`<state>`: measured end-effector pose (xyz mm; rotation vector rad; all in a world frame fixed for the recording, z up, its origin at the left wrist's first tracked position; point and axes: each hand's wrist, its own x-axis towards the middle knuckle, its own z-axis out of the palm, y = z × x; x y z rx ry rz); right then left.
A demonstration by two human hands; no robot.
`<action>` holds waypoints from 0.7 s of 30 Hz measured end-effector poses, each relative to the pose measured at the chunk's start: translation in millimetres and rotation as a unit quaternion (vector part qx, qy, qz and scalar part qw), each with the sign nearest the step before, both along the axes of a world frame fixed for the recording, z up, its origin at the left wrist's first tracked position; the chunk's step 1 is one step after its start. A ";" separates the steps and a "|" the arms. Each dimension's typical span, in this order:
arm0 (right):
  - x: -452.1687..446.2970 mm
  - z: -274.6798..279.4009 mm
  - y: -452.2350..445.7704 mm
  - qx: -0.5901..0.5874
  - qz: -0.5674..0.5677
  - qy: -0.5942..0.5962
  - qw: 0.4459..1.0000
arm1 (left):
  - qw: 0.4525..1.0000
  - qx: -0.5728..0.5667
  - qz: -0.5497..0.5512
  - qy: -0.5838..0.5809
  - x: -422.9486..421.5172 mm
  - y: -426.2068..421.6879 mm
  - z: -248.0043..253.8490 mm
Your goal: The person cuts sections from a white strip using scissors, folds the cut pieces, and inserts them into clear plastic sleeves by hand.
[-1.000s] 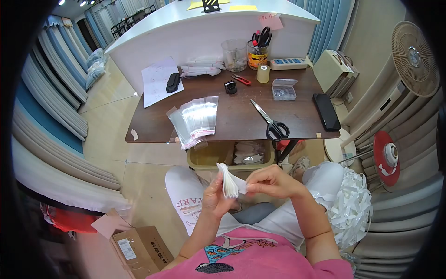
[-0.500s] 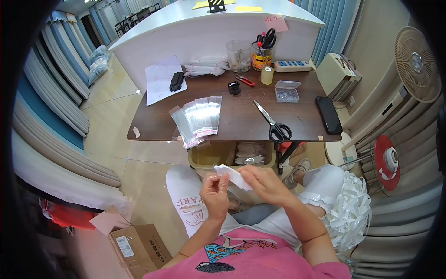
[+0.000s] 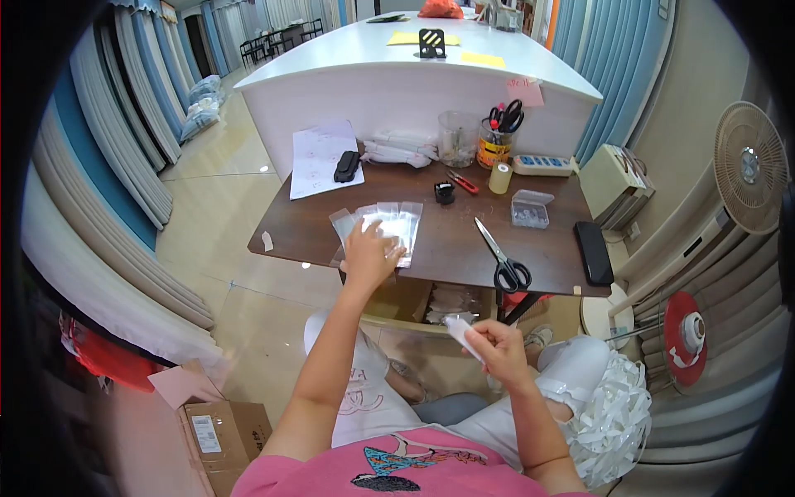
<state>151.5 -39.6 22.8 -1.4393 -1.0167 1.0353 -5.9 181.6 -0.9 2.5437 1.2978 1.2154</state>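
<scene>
My left hand (image 3: 371,253) reaches over the brown table and rests on the fanned clear plastic bags (image 3: 406,217), fingers spread; whether it grips one is hidden. Over my lap, my right hand (image 3: 499,348) is closed on a folded white strip (image 3: 464,338), which sticks out to the upper left. Black-handled scissors (image 3: 502,263) lie open-bladed or closed, hard to tell, to the right of the bags. Below the table edge stands a yellowish bin (image 3: 389,321) with white packets (image 3: 451,302) in it.
On the table (image 3: 306,228) are a black phone (image 3: 593,253), a small clear box (image 3: 530,210), a tape roll (image 3: 500,177), red snips (image 3: 463,182) and a paper sheet (image 3: 319,157). White strips (image 3: 609,418) heap at my right leg. A fan (image 3: 749,166) stands right, a carton (image 3: 224,435) lower left.
My left hand has left the white strip and moved forward onto the plastic bags. My right hand keeps the strip and has shifted right. The view has tilted up.
</scene>
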 end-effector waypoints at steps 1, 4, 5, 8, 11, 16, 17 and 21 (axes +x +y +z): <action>0.8 -5.0 -2.2 0.002 -0.007 -0.003 1.000 | 0.999 -0.008 -0.009 0.052 3.8 5.3 -6.9; 3.3 -11.6 -4.4 -0.005 -0.027 -0.003 1.000 | 0.997 0.058 -0.030 0.036 7.9 -4.0 -9.8; 5.3 -13.4 -3.9 -0.021 -0.045 0.014 0.999 | 0.997 0.068 -0.033 0.025 9.9 -12.6 -8.0; 4.9 -8.2 12.2 0.015 -0.091 0.061 0.994 | 0.993 0.115 -0.025 0.028 15.2 -45.0 7.6; 7.2 -6.8 44.6 0.033 -0.086 0.134 0.987 | 0.989 0.143 -0.045 0.022 20.1 -84.6 11.6; 9.1 -4.7 64.6 0.024 -0.051 0.197 0.979 | 0.960 -0.116 -0.185 -0.178 7.4 -145.6 14.9; 6.7 0.8 60.9 0.022 -0.054 0.199 0.978 | 0.866 -0.335 -0.220 -0.298 1.3 -152.4 18.5; -5.8 13.0 43.1 -0.001 0.073 0.165 0.984 | 0.505 -0.716 -0.281 -0.393 -14.8 -133.4 20.7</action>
